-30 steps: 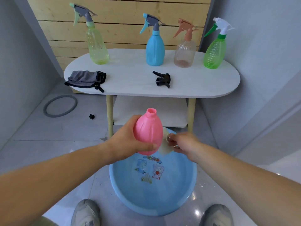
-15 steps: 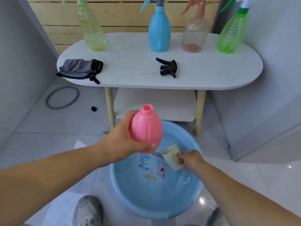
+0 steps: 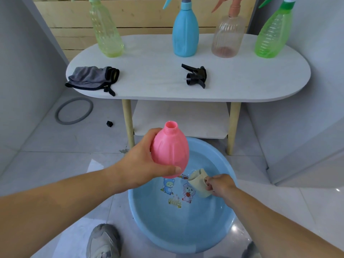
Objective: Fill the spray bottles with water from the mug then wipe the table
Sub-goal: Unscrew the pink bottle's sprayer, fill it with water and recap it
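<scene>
My left hand (image 3: 141, 164) grips an uncapped pink spray bottle (image 3: 170, 151), held upright above a blue basin (image 3: 141, 216) of water on the floor. My right hand (image 3: 219, 185) holds a cream mug (image 3: 198, 180) by its handle, tilted on its side down in the basin's water. The pink bottle's black spray head (image 3: 196, 76) lies on the white oval table (image 3: 242, 81). Along the table's back stand a yellow-green bottle (image 3: 107, 34), a blue bottle (image 3: 185, 32), a clear pink bottle (image 3: 228, 38) and a green bottle (image 3: 270, 36). A grey cloth (image 3: 91, 78) lies at the table's left end.
A lower shelf (image 3: 178, 118) sits under the table between pale wooden legs (image 3: 128, 125). A grey ring (image 3: 74, 110) and a small black cap (image 3: 109, 124) lie on the tiled floor at left. My shoes (image 3: 103, 241) flank the basin. Grey walls close in on both sides.
My right hand has lowered the mug from beside the pink bottle down into the basin's water. The view has dipped downward. My left hand keeps the pink bottle steady.
</scene>
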Demonstrator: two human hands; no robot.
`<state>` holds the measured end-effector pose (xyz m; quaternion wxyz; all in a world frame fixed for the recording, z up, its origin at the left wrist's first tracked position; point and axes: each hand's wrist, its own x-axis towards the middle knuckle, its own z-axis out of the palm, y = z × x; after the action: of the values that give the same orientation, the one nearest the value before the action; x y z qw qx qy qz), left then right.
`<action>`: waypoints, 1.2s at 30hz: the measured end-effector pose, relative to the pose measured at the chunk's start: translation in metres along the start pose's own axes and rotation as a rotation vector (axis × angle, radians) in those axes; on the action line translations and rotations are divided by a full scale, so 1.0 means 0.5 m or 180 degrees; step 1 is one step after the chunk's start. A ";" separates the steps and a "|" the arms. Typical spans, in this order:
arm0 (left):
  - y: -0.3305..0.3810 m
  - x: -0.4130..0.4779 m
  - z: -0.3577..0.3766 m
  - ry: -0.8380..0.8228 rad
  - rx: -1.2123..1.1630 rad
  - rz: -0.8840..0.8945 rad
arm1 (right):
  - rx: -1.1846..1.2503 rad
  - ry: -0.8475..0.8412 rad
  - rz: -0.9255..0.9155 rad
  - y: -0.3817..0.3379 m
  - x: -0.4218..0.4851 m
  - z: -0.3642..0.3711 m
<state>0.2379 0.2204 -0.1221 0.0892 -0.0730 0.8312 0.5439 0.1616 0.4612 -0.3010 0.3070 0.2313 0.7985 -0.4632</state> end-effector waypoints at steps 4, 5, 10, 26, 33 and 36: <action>-0.002 -0.004 -0.002 -0.0013 0.0056 -0.0023 | 0.0056 -0.0051 -0.0053 0.005 0.001 -0.002; -0.002 -0.005 -0.004 -0.0015 0.0051 -0.0025 | 0.0090 -0.0072 -0.0086 0.005 0.000 -0.002; 0.007 -0.007 -0.011 -0.0101 -0.0087 -0.0072 | 0.0316 -0.0283 -0.0396 0.004 -0.014 -0.016; 0.092 -0.056 -0.046 0.0109 -0.0445 0.0114 | 0.0800 -0.0540 -0.1754 -0.212 -0.275 -0.170; 0.104 -0.077 -0.062 0.0137 -0.0547 0.0190 | 0.1245 -0.0448 -0.2393 -0.278 -0.377 -0.248; 0.103 -0.079 -0.059 0.0131 -0.0521 0.0199 | 0.1430 -0.0469 -0.2598 -0.298 -0.408 -0.264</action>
<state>0.2629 0.2148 -0.0555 0.0488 -0.0652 0.7875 0.6109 0.1716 0.4913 -0.0175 0.0980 -0.0744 0.6803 -0.7225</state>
